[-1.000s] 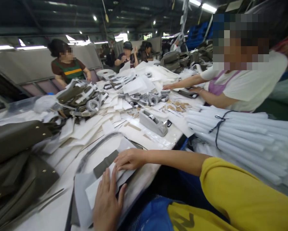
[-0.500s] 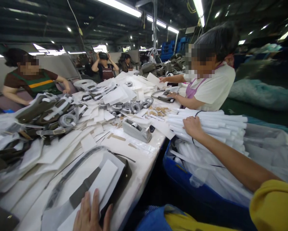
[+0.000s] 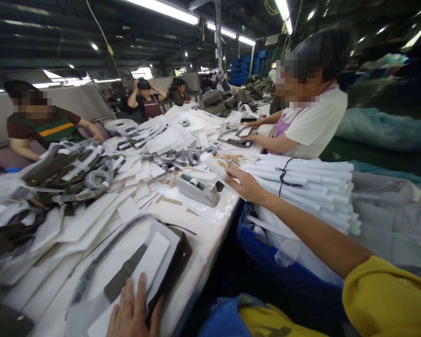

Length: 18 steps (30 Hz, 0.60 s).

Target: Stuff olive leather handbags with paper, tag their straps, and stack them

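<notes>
My left hand [image 3: 133, 304] lies with fingers outstretched on white foam sheets [image 3: 152, 255] over a dark olive bag [image 3: 180, 252]. The bag rests on the table near me, its long handle [image 3: 91, 260] in clear grey wrapping curving to the left. My right hand [image 3: 247, 185] is closed on one end of a slightly blurred white foam strip [image 3: 212, 164]. That strip is raised over the table edge, behind a grey tape dispenser [image 3: 198, 189]. Beneath and right of my right forearm lies a bundle of white foam tubes [image 3: 319, 180], tied with black cord [image 3: 282, 175].
A blue bin [image 3: 269, 255] below the bundle holds clear plastic. Wrapped olive bags [image 3: 45, 166] and loose white sheets [image 3: 87, 213] cover the table's left. A co-worker [image 3: 308, 117] handles a bag at the right; other people are across the table.
My right hand has left the tube bundle, moved left toward the tape dispenser, and now holds a white strip. My left hand stays on the bag. The co-worker's hands have drawn together at the bag.
</notes>
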Available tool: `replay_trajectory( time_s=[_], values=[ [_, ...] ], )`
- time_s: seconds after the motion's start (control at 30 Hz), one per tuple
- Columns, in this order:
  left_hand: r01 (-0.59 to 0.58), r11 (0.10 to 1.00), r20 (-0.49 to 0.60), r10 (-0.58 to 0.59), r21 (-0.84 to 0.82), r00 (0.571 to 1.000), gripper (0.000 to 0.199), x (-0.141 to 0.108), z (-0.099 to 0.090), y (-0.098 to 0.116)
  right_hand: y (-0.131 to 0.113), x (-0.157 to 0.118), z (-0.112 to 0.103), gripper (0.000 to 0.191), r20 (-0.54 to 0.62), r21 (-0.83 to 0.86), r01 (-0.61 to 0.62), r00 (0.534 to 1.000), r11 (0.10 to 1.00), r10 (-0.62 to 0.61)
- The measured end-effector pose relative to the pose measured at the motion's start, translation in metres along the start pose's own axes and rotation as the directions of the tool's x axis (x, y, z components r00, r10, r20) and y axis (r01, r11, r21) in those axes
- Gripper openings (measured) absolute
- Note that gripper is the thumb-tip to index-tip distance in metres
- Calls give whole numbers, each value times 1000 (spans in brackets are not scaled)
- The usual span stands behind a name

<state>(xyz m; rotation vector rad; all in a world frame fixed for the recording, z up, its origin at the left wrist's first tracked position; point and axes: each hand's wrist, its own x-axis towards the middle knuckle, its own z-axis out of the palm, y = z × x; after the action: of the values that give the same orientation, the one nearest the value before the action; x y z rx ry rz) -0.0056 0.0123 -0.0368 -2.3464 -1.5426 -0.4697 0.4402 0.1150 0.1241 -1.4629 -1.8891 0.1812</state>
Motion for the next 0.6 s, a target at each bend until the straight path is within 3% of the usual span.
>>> replay_trajectory(
  time_s=[0.03, 0.07, 0.13, 0.2, 0.27, 0.33, 0.4, 0.43, 0.5, 0.53, 0.6],
  values=[
    [9, 1000, 6, -9, 12, 1000, 75, 1, -6, 3, -18, -4, 5, 37, 44, 287, -7, 999, 958, -6],
    [12, 1000, 10, -12, 23, 1000, 72, 2, -13, 7, -36, -10, 12, 39, 114, 538, -66, 993, 841, 4],
    [13, 999, 45, -15, 41, 999, 69, 4, -26, 12, -70, -30, 28, 43, 295, 800, -277, 954, 533, 52],
    [11, 997, 111, -19, 72, 994, 68, 8, -38, 15, -96, -58, 46, 42, 479, 830, -480, 875, 285, 77],
    [40, 995, 224, -60, 92, 973, 66, 15, -49, 15, -112, -90, 64, 41, 641, 751, -633, 767, 186, 21],
    [72, 994, 342, -98, 88, 935, 65, 24, -60, 13, -120, -119, 79, 42, 754, 652, -713, 648, 258, -113],
    [111, 993, 462, -119, 43, 879, 65, 33, -72, 10, -121, -137, 89, 38, 785, 611, -661, 579, 436, -222],
    [130, 991, 511, -119, 15, 851, 65, 38, -77, 8, -119, -141, 93, 36, 768, 615, -563, 587, 552, -257],
    [153, 988, 575, -109, -30, 811, 66, 47, -88, 3, -112, -141, 101, 33, 670, 589, -230, 675, 775, -309],
    [159, 986, 593, -100, -47, 799, 66, 50, -92, 0, -107, -138, 106, 36, 600, 528, -32, 722, 849, -346],
    [171, 983, 611, -92, -72, 786, 68, 56, -100, -4, -98, -130, 117, 46, 467, 361, 287, 768, 887, -439]
  ],
)
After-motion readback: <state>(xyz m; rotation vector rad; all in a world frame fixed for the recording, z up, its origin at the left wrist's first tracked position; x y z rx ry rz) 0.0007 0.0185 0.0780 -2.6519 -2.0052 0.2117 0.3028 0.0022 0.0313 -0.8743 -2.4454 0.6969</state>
